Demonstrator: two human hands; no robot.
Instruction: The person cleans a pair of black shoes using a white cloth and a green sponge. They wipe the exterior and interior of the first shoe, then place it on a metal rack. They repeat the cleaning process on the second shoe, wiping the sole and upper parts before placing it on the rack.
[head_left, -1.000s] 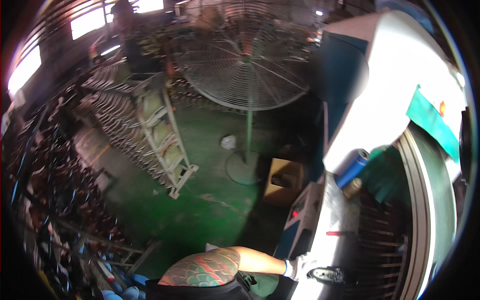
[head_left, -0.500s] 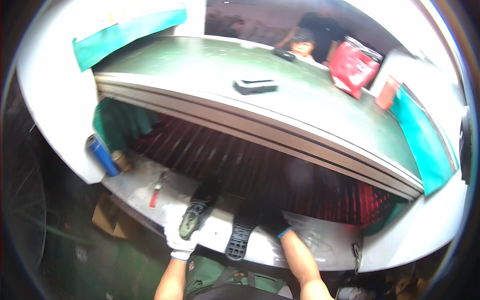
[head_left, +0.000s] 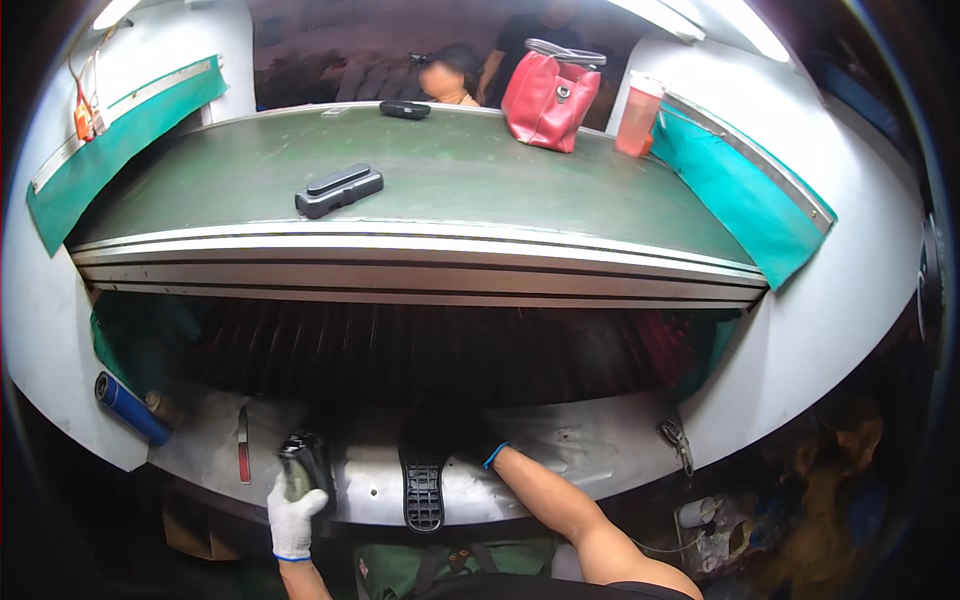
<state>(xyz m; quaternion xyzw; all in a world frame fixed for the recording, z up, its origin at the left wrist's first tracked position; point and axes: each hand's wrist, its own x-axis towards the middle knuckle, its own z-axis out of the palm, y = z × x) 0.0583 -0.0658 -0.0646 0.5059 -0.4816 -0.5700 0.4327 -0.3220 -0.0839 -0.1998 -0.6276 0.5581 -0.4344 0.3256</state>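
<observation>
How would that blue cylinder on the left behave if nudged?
The blue cylinder would probably roll on its side, being round. It seems stiff, given its straight sides, and might topple if upright, being long and slim.

We look from the person's head, through the left one of two fisheye cameras, downward and forward. The left hand (head_left: 297,515) and the right hand (head_left: 466,432) are near to us, low in the view, at the ledge (head_left: 580,430). Beyond the hands we see the belt (head_left: 470,185), and farther beyond them the bag (head_left: 545,105). The wide lens also takes in the walls (head_left: 850,280) on both sides of the hands.
</observation>
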